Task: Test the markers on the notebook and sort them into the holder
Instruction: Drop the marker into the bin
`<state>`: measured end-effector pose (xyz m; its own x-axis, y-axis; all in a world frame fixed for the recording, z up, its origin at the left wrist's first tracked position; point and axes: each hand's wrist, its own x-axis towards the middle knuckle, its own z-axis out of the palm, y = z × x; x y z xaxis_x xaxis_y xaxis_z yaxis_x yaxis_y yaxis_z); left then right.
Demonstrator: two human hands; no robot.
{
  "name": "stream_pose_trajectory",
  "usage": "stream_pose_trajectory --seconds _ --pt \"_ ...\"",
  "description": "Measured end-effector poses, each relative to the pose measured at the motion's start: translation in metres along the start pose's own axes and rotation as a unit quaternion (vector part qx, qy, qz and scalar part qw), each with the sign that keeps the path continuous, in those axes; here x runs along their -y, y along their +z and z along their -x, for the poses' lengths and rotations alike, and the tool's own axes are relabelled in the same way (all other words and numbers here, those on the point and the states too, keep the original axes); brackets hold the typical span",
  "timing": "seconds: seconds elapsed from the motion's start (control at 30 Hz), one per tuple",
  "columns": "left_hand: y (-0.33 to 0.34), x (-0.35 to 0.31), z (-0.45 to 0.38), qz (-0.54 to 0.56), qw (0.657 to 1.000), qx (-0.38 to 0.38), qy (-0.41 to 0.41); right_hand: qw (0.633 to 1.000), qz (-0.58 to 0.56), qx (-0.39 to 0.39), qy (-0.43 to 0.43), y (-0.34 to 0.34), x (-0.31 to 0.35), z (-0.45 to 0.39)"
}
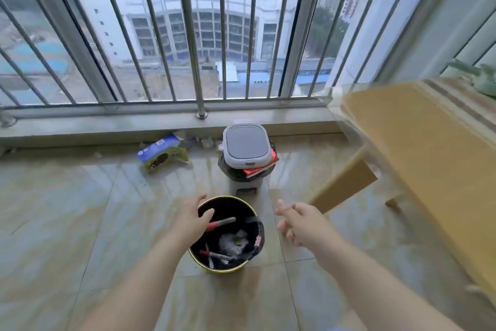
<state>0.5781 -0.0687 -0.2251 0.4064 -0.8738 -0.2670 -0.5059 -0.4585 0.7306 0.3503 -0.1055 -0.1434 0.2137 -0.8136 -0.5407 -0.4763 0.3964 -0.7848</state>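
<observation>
- Floor (pixel 80 223) of glossy, pale marbled tiles w/ thin grout lines; it runs up to a low sill under a tall window w/ steel bars (pixel 188 35), city buildings far below outside.
- Round bin (pixel 236 269) w/ yellow rim and black liner stands on the floor betw. my two arms. Inside: a red-capped marker (pixel 220 223) near the top edge, another marker (pixel 216 255) lower down, plus crumpled white paper.
- My left hand (pixel 192 220) is over the bin's left rim, fingers spread and loose, gripping nothing; the upper marker sits just at my fingertips, can't tell if touching.
- My right hand (pixel 299 219) hovers right of the bin, apart from it, fingers lightly curled, nothing in it.
- Behind the bin: a grey-lidded pedal bin (pixel 245 147) w/ a red book (pixel 261 168) wedged under the lid.
- Blue-green carton (pixel 161 152) lies by the sill, left.
- Yellow-wood tabletop (pixel 429 143) on the right, edge blurred.
</observation>
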Motion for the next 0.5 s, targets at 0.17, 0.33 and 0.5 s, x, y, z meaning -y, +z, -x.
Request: stream_pose_trajectory --seconds 0.17,0.33,0.5 --pt "0.003 -0.054 0.001 0.018 0.994 -0.056 0.09 0.997 0.038 -0.037 -0.063 -0.022 0.017 0.026" --pt "0.013 -0.201 0.034 0.08 0.936 -0.042 0.339 0.977 0.005 -0.116 -0.177 -0.088 0.062 0.102" --pt "0.064 -0.337 0.12 0.136 0.833 0.086 0.53 0.922 -0.026 -0.319 -0.219 -0.194 0.041 0.195"
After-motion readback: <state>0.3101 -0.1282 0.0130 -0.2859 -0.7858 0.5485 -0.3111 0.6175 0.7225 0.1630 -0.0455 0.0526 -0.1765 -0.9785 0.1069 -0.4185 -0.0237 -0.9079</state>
